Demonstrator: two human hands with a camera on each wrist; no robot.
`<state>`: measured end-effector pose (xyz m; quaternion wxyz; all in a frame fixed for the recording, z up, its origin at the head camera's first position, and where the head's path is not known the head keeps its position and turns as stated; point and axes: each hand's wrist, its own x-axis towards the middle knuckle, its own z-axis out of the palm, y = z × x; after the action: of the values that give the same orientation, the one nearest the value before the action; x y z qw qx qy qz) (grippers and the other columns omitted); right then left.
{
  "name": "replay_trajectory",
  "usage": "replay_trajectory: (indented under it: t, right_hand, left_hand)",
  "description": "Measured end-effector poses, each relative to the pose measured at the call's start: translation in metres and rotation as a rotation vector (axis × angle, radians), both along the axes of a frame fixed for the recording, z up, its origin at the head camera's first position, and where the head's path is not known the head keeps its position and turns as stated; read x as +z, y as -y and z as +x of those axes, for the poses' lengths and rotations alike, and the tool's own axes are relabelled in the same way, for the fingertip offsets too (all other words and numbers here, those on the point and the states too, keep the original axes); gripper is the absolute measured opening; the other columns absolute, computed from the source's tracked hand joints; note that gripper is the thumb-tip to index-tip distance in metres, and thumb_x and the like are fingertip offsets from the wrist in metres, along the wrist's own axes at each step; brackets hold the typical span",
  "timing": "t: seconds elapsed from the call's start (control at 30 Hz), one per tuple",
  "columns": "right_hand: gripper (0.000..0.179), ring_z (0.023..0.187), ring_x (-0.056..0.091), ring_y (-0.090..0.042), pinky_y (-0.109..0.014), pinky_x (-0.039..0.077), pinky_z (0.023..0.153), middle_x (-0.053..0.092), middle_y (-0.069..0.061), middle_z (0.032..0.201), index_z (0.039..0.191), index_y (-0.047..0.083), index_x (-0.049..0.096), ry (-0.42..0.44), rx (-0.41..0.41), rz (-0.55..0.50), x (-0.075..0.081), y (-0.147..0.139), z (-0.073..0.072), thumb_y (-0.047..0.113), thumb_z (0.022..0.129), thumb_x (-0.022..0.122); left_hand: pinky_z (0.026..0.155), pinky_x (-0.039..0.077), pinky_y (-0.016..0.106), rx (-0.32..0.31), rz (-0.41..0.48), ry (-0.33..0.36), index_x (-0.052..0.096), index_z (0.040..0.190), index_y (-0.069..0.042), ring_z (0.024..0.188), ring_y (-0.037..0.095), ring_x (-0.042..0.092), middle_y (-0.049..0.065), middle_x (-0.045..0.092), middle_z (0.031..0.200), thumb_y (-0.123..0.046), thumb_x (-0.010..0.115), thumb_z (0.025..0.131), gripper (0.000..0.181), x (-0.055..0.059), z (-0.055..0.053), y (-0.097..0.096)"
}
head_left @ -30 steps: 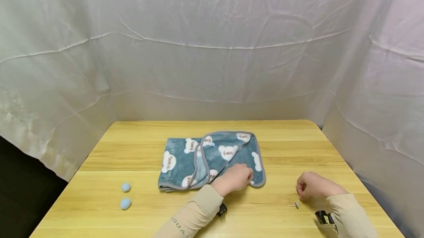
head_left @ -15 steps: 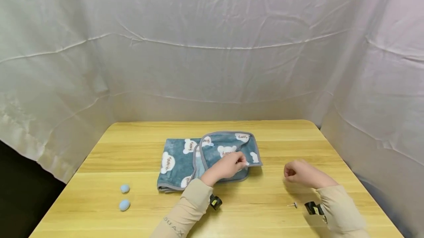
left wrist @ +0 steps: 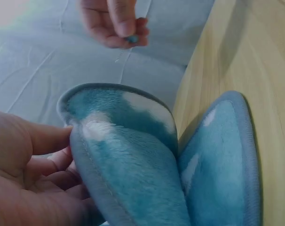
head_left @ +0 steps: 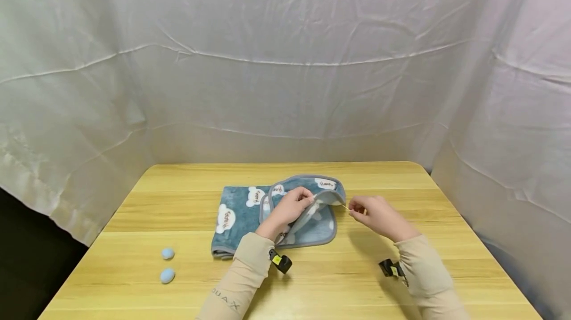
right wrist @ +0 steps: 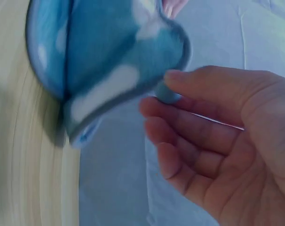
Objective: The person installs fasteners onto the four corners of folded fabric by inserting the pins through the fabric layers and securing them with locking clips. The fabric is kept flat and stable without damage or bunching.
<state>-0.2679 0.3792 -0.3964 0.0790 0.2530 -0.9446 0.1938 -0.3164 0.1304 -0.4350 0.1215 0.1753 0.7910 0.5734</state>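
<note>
A blue fleece blanket (head_left: 243,213) with white bear shapes and grey trim lies folded on the table. My left hand (head_left: 292,207) pinches its trimmed edge between thumb and fingers, holding the upper layer raised; the left wrist view shows the lifted layer (left wrist: 128,160) bent over. Close to the raised corner, my right hand (head_left: 376,216) pinches a pin by its round blue-grey head (right wrist: 167,92). A thin shaft (head_left: 345,206) points from those fingers toward the blanket edge in the head view. Whether its tip touches the fabric I cannot tell.
Two light blue balls (head_left: 167,275) sit apart at the table's left. Black wrist cameras (head_left: 281,261) hang under both sleeves. The wooden table (head_left: 111,280) is enclosed by pale cloth walls (head_left: 285,87) at the back and sides.
My left hand has lifted and folded back the blanket's corner. My right hand has come left and away from me to it with the pin. A second pin seen lying on the table is hidden now.
</note>
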Motion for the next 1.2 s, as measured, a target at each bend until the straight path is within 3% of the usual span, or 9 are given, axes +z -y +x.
replay_trajectory:
  t: [0.37,0.67,0.87,1.03,1.2]
  right_hand:
    - [0.005,0.071,0.061,-0.011,-0.027,0.053,0.066,0.068,-0.002,0.079,0.089,0.005,0.069,-0.145,0.014,-0.091,-0.004,0.042,-0.012,0.005,0.084,0.071]
    - [0.008,0.072,0.060,-0.012,-0.026,0.054,0.067,0.067,-0.004,0.080,0.087,0.005,0.069,-0.175,0.004,-0.097,-0.015,0.049,-0.016,0.004,0.081,0.074]
    - [0.010,0.074,0.061,-0.012,-0.028,0.054,0.068,0.067,-0.002,0.080,0.087,0.007,0.068,-0.193,-0.028,-0.084,-0.016,0.051,-0.017,0.006,0.081,0.075]
    - [0.022,0.072,0.060,-0.012,-0.028,0.053,0.065,0.066,-0.002,0.079,0.090,0.009,0.062,-0.262,-0.025,-0.066,-0.018,0.051,-0.016,0.009,0.078,0.080]
    - [0.041,0.071,0.059,-0.013,-0.026,0.051,0.061,0.063,-0.004,0.081,0.105,0.007,0.056,-0.377,0.023,-0.074,-0.022,0.048,-0.019,0.009,0.074,0.084]
  left_hand:
    - [0.073,0.041,0.031,0.048,0.066,0.042,0.060,0.107,-0.009,0.083,0.017,0.049,0.004,0.056,0.097,-0.020,0.048,0.103,0.017,0.001,-0.002,-0.001]
    - [0.078,0.043,0.031,0.029,0.073,0.049,0.063,0.106,-0.011,0.088,0.016,0.053,0.004,0.061,0.102,-0.021,0.053,0.101,0.015,-0.002,-0.002,-0.003]
    - [0.085,0.047,0.035,-0.011,0.069,0.023,0.064,0.115,-0.011,0.094,0.016,0.057,0.008,0.063,0.106,-0.022,0.053,0.101,0.021,-0.001,-0.001,-0.003]
    - [0.087,0.047,0.036,-0.043,0.055,0.021,0.065,0.119,-0.012,0.097,0.016,0.057,0.009,0.063,0.109,-0.022,0.053,0.101,0.023,-0.002,0.000,-0.003]
    - [0.083,0.047,0.033,-0.068,0.039,0.011,0.067,0.117,-0.014,0.096,0.014,0.058,0.006,0.066,0.114,-0.022,0.054,0.101,0.022,0.001,0.002,-0.004]
